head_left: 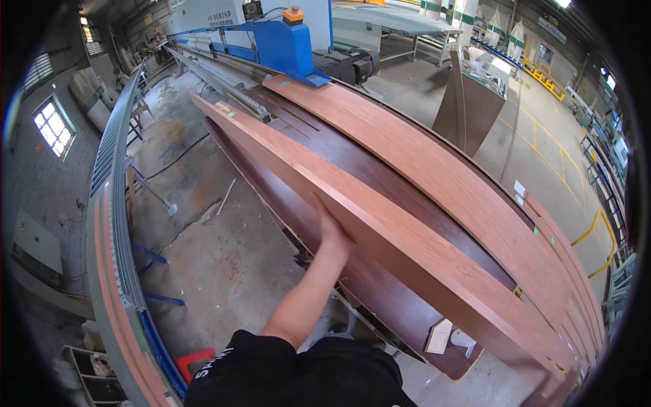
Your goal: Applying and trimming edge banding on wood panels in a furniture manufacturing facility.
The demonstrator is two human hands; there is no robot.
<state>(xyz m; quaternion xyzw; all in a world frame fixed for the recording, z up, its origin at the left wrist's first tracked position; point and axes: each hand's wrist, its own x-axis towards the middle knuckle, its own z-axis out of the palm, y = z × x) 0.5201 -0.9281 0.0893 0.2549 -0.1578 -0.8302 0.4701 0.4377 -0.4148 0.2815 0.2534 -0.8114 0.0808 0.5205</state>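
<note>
A long reddish-brown wooden board (407,227) stands tilted on its edge, running from upper left to lower right. My left hand (333,227) holds it near the middle, with a finger or thumb lying up along its near face. The other fingers are hidden at the board's lower side. Under the board lies a dark, glossy brown tabletop (386,285). My right hand does not show. Beyond the held board, a second flat reddish board (434,159) rests on the same dark surface.
A blue and white machine (285,51) with an orange button stands at the far end. To the left runs a metal roller rack (119,237) beside concrete floor. A white paper piece (439,337) lies near the tabletop's close corner. Narrow strips (559,247) lie at the right.
</note>
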